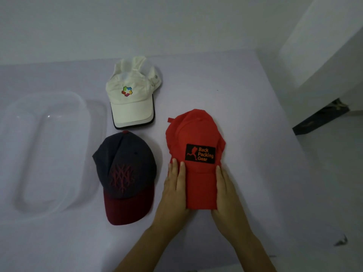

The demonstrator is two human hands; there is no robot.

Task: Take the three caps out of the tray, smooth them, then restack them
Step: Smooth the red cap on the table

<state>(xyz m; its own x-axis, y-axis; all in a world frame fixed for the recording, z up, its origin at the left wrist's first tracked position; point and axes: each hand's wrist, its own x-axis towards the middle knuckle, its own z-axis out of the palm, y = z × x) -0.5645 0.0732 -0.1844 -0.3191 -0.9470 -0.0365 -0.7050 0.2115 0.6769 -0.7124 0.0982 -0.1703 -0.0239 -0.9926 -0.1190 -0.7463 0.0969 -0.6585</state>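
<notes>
both hands are set on the red cap point(196, 134), nearest the lens: the left hand point(174, 185) is laid along the left edge of its brim and the right hand point(225, 191) along the right edge. the fingers point(181, 173) are stretched out straight and pressed flat against the cloth, with nothing clenched; the thumbs are hidden, so whether the brim is pinched from beneath cannot be told. the red cap is laid crown-up on the tabletop point(245, 114), brim towards the person. just to its left a navy cap point(125, 169) with a maroon brim is placed, and beyond that a white cap point(131, 99), crumpled at the back. all three are set apart from one another and out of the clear tray point(86, 107), which is left at the far left.

smoothing is judged to be the step in hand, with restacking not yet begun. the brim could be creased if the two hands are pressed towards each other. the soft crown, dented on its right side, could be flattened rather than rounded if weight is put on it. a stack built on crumpled crowns could be tipped sideways.
</notes>
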